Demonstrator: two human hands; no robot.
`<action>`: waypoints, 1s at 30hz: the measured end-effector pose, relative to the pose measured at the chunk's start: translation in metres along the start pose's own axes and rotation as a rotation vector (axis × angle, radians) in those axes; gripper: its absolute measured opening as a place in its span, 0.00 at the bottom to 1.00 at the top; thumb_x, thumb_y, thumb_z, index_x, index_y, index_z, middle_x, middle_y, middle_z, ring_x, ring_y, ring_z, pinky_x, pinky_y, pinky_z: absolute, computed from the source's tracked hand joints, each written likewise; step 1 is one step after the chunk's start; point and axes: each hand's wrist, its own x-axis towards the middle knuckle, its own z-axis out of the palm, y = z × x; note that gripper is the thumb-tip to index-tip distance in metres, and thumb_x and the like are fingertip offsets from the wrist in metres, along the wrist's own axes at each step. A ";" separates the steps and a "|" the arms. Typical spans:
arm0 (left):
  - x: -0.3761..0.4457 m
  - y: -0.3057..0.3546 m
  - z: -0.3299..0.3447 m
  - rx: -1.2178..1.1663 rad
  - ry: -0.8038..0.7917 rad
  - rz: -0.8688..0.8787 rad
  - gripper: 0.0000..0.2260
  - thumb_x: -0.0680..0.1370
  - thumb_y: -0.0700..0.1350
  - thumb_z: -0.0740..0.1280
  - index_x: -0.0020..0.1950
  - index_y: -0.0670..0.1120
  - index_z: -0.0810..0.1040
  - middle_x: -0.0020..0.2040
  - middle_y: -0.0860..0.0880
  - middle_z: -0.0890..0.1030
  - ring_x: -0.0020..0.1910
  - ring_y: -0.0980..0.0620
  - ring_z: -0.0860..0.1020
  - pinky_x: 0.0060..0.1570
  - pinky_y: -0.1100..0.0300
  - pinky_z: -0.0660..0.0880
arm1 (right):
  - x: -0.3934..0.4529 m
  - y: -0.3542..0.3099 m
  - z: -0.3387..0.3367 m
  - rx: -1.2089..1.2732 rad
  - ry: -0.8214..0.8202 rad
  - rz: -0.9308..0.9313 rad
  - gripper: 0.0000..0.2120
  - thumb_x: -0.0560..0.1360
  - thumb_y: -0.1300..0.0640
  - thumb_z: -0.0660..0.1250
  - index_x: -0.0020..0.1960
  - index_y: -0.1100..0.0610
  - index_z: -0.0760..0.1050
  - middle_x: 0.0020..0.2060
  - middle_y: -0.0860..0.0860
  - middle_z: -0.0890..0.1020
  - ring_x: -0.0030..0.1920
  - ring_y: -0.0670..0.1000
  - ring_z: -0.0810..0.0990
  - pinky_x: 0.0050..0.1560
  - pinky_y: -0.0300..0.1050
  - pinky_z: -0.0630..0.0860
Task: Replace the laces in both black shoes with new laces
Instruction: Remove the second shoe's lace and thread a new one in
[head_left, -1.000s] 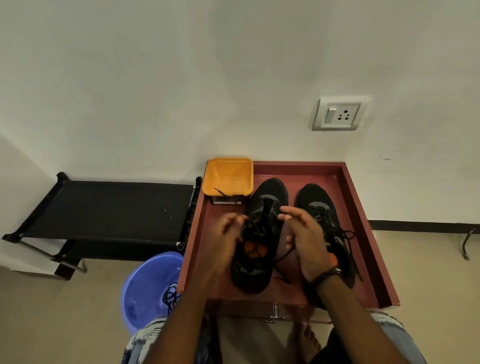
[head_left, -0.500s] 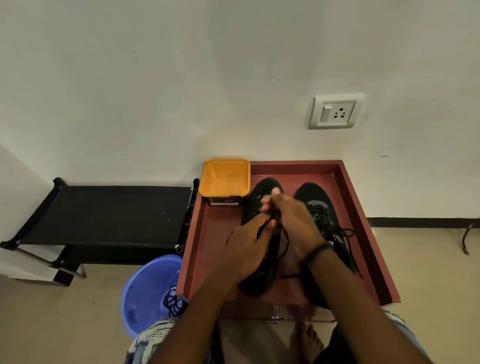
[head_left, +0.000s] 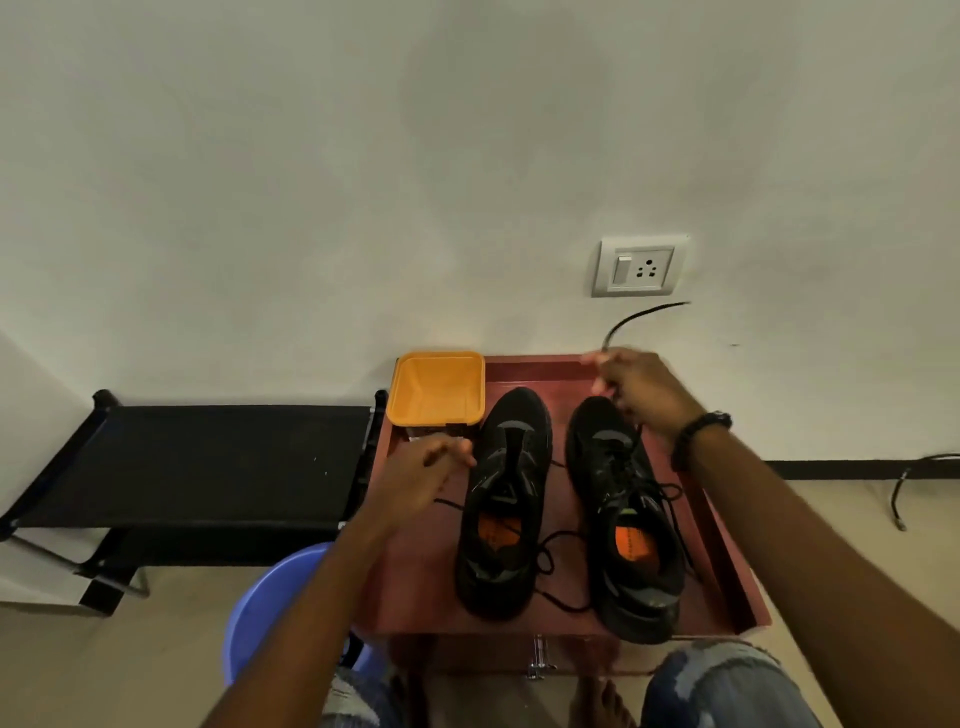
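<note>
Two black shoes stand side by side on a red-brown tray (head_left: 415, 597). The left shoe (head_left: 501, 571) has its tongue bare, with a black lace (head_left: 550, 566) looping loosely beside its heel. The right shoe (head_left: 631, 582) is laced. My left hand (head_left: 423, 470) hovers left of the left shoe with fingers curled, pinching one end of the lace, and a strand shows just below the hand. My right hand (head_left: 641, 389) is raised over the right shoe's toe and pinches the other end, whose tip sticks up toward the wall.
An orange tub (head_left: 436, 387) sits at the tray's far left corner. A blue bucket (head_left: 267, 597) with dark laces in it stands on the floor at left, beside a black folding cot (head_left: 208, 457). A wall socket (head_left: 641, 267) is above the tray, and a cable (head_left: 904, 493) lies on the floor at right.
My hands were together over the left shoe's front. They have pulled apart, the left hand going left and the right hand going up and right, drawing the lace out.
</note>
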 end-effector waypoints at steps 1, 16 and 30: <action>0.003 0.006 0.010 0.058 -0.071 0.026 0.10 0.83 0.52 0.62 0.48 0.52 0.81 0.38 0.59 0.78 0.37 0.65 0.76 0.39 0.68 0.69 | -0.005 0.004 0.013 -0.051 -0.058 -0.018 0.13 0.84 0.54 0.56 0.57 0.50 0.79 0.39 0.48 0.80 0.32 0.42 0.71 0.32 0.35 0.67; 0.026 0.042 -0.001 0.147 -0.221 0.107 0.17 0.83 0.57 0.56 0.44 0.50 0.78 0.37 0.54 0.78 0.36 0.58 0.74 0.39 0.63 0.68 | -0.022 0.022 0.080 -0.081 -0.431 -0.347 0.13 0.78 0.52 0.69 0.61 0.53 0.76 0.51 0.50 0.82 0.50 0.48 0.82 0.51 0.46 0.79; -0.003 0.017 -0.078 0.152 -0.020 -0.022 0.16 0.81 0.59 0.59 0.46 0.54 0.84 0.47 0.60 0.82 0.49 0.66 0.77 0.49 0.64 0.68 | 0.029 0.036 0.011 -0.683 0.139 -0.114 0.24 0.75 0.36 0.65 0.62 0.52 0.76 0.58 0.56 0.78 0.60 0.59 0.77 0.54 0.49 0.75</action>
